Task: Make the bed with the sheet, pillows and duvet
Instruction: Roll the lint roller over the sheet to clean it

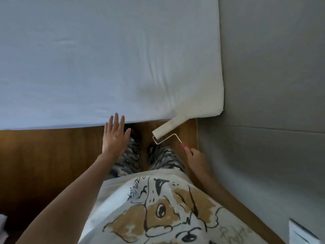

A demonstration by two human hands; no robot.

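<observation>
Over the bed's near edge, the sheet lies stretched flat: soft, light, best pinched at its hem. Beside that edge the left hand hovers flat-fingered, empty; the right hand grips a lint roller.

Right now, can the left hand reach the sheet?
Probably yes. The left hand is open with fingers near the sheet edge, and nothing lies between them. The right hand holds the roller.

lint roller | wooden floor | grey wall
</observation>
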